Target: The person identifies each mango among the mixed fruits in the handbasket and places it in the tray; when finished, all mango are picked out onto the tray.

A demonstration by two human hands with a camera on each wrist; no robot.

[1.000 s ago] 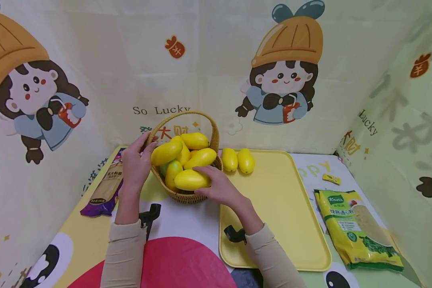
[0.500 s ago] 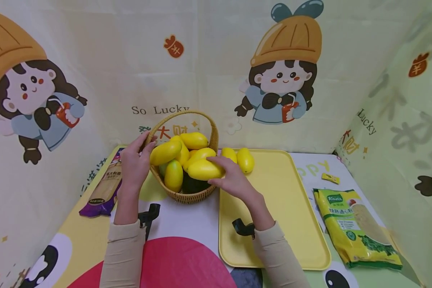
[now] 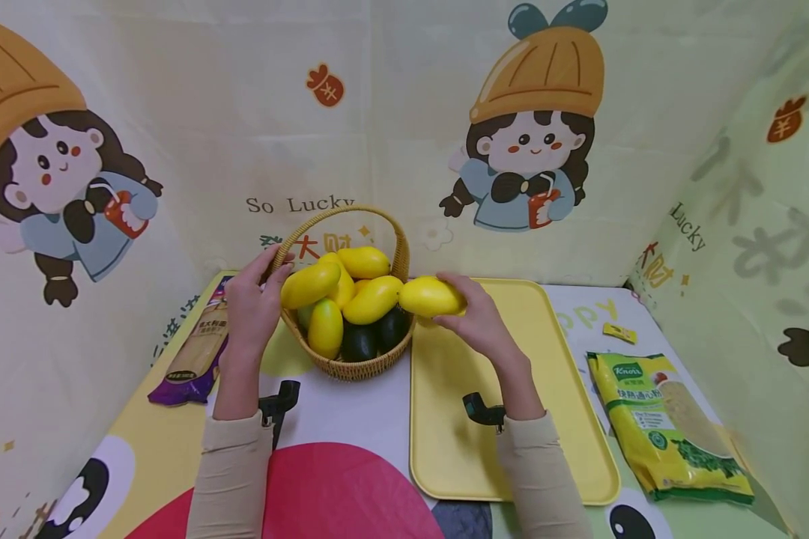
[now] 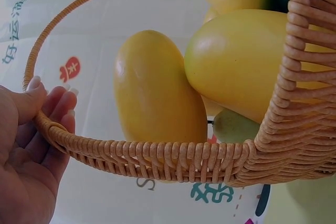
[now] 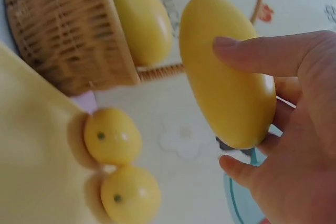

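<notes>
Cartoon backdrop (image 3: 391,135) far; left hand (image 3: 258,296) curled round basket handle (image 3: 402,253), right hand (image 3: 477,314) pinches mango (image 3: 428,297) by far left of tray (image 3: 512,389)

2 forearms (image 3: 229,479) reach forward; left fingers (image 4: 56,106) curl, right fingers (image 5: 240,169) grip.

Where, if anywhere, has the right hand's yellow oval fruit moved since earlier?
Yes: in the head view, the held fruit went right and slightly up, from over the brown wicker basket to mostly past its right rim.
</notes>
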